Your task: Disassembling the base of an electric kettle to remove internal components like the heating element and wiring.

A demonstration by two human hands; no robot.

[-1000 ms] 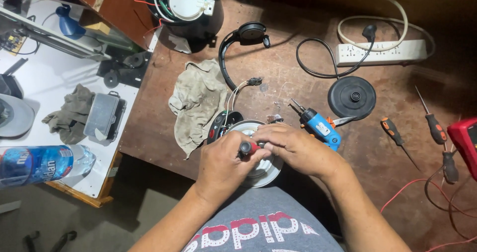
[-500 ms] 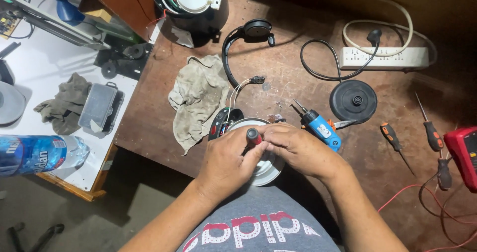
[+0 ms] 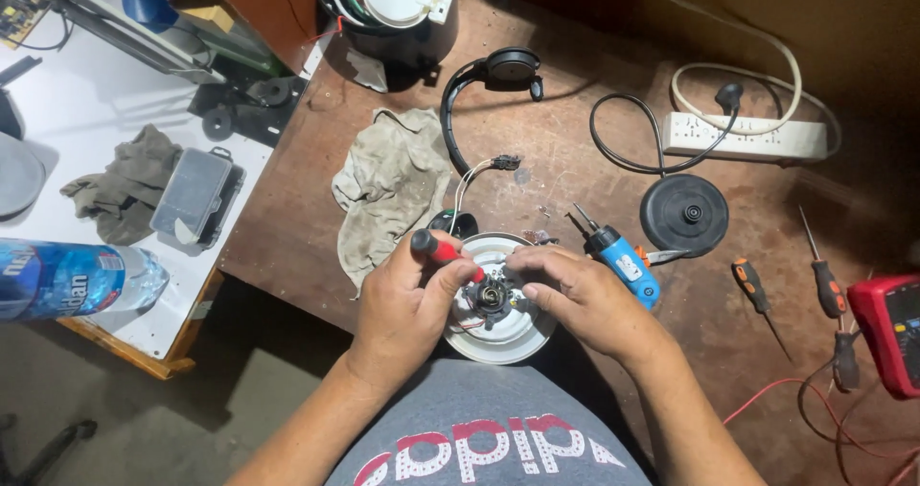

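Here the left hand has its grip clamped on a red-handled screwdriver, while the right hand pinches the round white base.

The left hand is covering the left part of the round white base, and its fingers are hiding most of the red-handled screwdriver, so the tip is not showing. The right hand is hiding the base's upper right rim. The small parts in the base's centre are too small to tell apart. At the right edge of the frame, the red meter is being cut off; at the left edge, so is the plastic bottle. The black pot is running off the top.
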